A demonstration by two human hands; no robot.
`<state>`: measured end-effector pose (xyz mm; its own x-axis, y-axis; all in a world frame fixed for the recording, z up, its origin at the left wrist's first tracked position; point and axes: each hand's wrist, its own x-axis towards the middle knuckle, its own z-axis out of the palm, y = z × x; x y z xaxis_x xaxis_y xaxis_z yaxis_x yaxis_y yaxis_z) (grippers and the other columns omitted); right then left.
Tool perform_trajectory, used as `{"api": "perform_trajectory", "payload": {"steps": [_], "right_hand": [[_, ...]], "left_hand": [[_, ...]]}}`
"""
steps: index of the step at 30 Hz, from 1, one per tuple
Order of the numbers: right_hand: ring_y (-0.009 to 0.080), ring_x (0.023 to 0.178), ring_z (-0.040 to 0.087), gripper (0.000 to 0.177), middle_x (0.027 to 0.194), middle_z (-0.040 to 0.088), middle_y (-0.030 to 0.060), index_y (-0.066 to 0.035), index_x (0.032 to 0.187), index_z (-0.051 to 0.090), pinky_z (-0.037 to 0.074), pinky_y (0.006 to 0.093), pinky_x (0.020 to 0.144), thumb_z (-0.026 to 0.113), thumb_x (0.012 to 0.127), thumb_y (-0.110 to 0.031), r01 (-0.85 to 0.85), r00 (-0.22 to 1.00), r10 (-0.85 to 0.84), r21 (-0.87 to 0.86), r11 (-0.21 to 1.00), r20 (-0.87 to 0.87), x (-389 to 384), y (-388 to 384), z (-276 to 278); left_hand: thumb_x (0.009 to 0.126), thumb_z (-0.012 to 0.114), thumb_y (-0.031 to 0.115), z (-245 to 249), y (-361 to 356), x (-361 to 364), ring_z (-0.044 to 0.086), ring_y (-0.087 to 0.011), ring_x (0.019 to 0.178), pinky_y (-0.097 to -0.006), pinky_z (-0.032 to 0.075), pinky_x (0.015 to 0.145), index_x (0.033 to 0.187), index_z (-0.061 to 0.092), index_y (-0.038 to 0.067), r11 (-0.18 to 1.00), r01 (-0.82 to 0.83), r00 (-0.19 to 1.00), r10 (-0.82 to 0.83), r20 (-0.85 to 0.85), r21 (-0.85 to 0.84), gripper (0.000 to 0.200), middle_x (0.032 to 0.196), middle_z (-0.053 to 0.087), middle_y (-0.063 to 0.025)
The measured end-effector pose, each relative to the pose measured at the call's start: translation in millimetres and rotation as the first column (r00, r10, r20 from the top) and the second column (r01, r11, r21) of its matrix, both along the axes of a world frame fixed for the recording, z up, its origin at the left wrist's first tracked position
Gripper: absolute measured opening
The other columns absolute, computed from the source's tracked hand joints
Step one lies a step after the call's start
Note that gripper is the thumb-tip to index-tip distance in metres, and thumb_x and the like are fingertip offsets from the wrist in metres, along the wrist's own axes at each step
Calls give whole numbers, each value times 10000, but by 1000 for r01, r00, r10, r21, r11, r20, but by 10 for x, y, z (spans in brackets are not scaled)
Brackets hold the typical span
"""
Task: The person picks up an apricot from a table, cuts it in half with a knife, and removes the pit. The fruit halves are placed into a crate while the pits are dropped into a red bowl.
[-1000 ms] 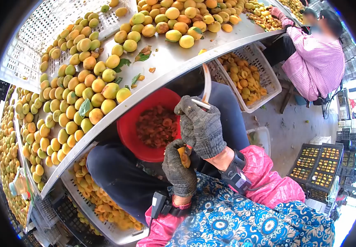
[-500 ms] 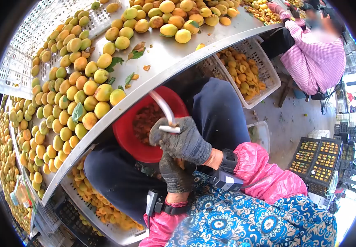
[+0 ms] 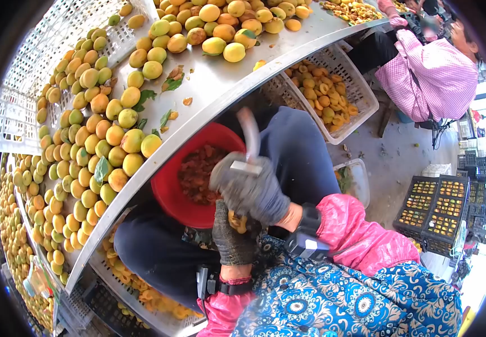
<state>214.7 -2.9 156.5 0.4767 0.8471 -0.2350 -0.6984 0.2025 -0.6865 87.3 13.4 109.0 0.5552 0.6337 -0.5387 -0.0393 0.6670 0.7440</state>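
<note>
My right hand [image 3: 249,190], in a grey work glove and smeared by motion, is closed around a curved pale metal tool [image 3: 249,135]. A short white crosspiece shows at the knuckles. Just below it, my left hand [image 3: 231,238], also gloved, grips a yellow-orange apricot [image 3: 237,222], largely covered by both hands. Beyond the hands, between my knees, sits a red basin [image 3: 167,194] with reddish-brown pits or scraps [image 3: 200,174] in it.
Whole apricots [image 3: 91,151] are heaped on the metal table [image 3: 209,84], whose rim curves before me. White crates of apricot halves [image 3: 347,123] stand right and lower left. A person in a pink checked top [image 3: 428,73] sits at far right, near stacked black crates [image 3: 431,210].
The tool has swung up, more upright and away from the basin. My hands have parted slightly, so the apricot in my left hand now shows. The view has shifted a little.
</note>
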Motion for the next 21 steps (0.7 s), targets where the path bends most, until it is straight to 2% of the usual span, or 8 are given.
{"api": "perform_trajectory", "payload": {"steps": [1,6,8,9,11,13,18,21], "right_hand": [[76,629,543,135,685,533,-18,-35,946,615,431,223,474,576,942,-163,79,920,-91,-47,996,-382,71,-26,5],[78,680,590,160,697,609,-1,-17,924,652,492,225,596,646,912,-176,56,913,35,-209,976,406,274,-99,212],[86,813,628,192,875,694,40,-10,1006,664,525,268,739,695,875,-146,-59,752,323,-430,901,575,160,-211,224],[128,826,654,234,891,695,82,-22,1034,657,526,290,741,710,859,-169,-103,586,415,-444,890,696,119,-264,204],[188,799,665,272,837,671,115,-28,1049,645,520,303,742,724,842,-186,-51,436,447,-475,879,781,-29,-353,218],[273,812,661,270,844,666,139,-37,1042,627,522,341,718,706,847,-206,-58,404,482,-504,862,778,-107,-384,154],[266,835,690,300,874,664,157,-32,1049,614,529,354,702,710,843,-227,-65,624,301,-336,940,721,-250,-480,277],[218,860,692,308,894,673,146,-25,1079,612,533,334,717,702,849,-208,-7,658,232,-302,953,717,-96,-387,383]], "left_hand": [[910,579,387,42,51,16,606,-228,912,-340,517,777,1112,569,90,796,-150,978,207,31,-586,359,1031,608,-81],[976,470,347,-27,74,13,603,-207,878,-330,532,757,1086,567,67,831,136,815,216,538,-539,316,981,596,-76],[964,485,317,66,-26,102,630,-187,864,-296,536,768,1140,580,39,832,48,982,63,-181,552,343,1000,634,-65],[964,485,317,121,-1,109,630,-187,864,-296,536,768,1140,580,39,830,41,981,72,-180,556,343,1000,634,-65],[970,482,253,228,43,98,619,-188,969,-317,514,879,1215,553,22,944,-207,916,279,287,-257,344,1080,626,-76],[984,462,279,164,4,28,603,-245,1008,-363,481,945,1252,529,6,947,1,1000,5,-17,321,389,1162,604,-121],[994,480,322,-44,82,-64,589,-194,986,-321,493,875,1134,574,31,821,-200,892,378,247,-534,336,1067,612,-80],[998,470,347,137,80,-24,590,-193,971,-322,493,855,1091,582,40,801,-338,868,469,167,-494,340,1056,615,-79]]}}
